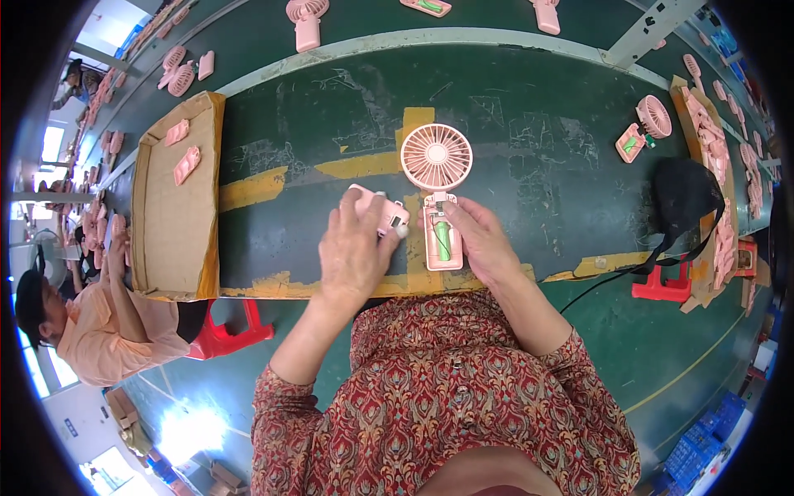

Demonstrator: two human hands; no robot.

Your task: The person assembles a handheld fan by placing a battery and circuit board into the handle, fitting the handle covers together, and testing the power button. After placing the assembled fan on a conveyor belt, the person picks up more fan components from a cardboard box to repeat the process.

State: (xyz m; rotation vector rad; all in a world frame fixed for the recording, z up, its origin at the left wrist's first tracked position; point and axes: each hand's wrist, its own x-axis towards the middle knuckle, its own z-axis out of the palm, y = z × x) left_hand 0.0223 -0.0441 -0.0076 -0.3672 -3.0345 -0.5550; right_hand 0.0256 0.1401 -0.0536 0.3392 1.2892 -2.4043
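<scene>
A pink handheld fan (437,157) lies on the table in front of me, its round grille pointing away. Its handle is uncovered, showing a green battery (444,241) and thin wires inside. My right hand (490,246) is closed on the right side of that handle. To the left, my left hand (351,256) grips a pink handle cover (374,212) between thumb and fingers, just above or on the tabletop. The cover has a dark slot near its right end and is apart from the fan.
A cardboard tray (149,240) at left holds two pink parts. Another opened fan (653,117), a black bag (686,198) and a cardboard box (691,99) of pink parts are at right. More fans (307,25) lie beyond the rail. A co-worker (107,331) sits at left.
</scene>
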